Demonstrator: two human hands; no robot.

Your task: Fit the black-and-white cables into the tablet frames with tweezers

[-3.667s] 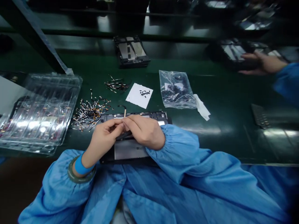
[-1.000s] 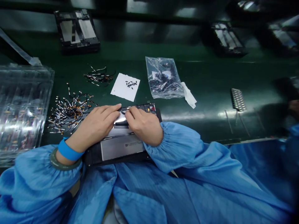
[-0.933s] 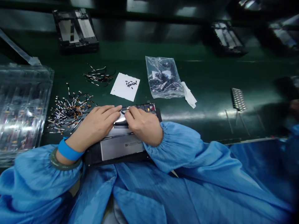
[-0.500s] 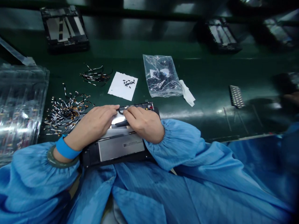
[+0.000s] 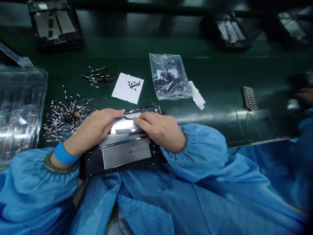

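Observation:
An opened flat device (image 5: 127,153) with a silver battery plate lies in front of my body, tilted slightly. My left hand (image 5: 100,125) rests over its upper left part, fingertips at a thin black cable (image 5: 128,118) near the top edge. From the right, my right hand (image 5: 160,129) reaches over the device, its thumb and forefinger together at the cable's right end. A dark pointed tool (image 5: 136,131) sticks out from under the right palm, held in that hand. What the left fingertips grip is too small to tell.
Loose flex cables (image 5: 68,114) and a smaller bunch (image 5: 97,77) lie left. Beyond are white paper (image 5: 124,94) with small black pieces, a plastic bag (image 5: 171,78) and a metal block (image 5: 249,98). Clear trays (image 5: 22,107) stand far left; another person's hand (image 5: 305,95) shows far right.
My right hand has shifted to the right, and the tool under it has moved with it. My left hand stays nearly in place. The view has shifted slightly.

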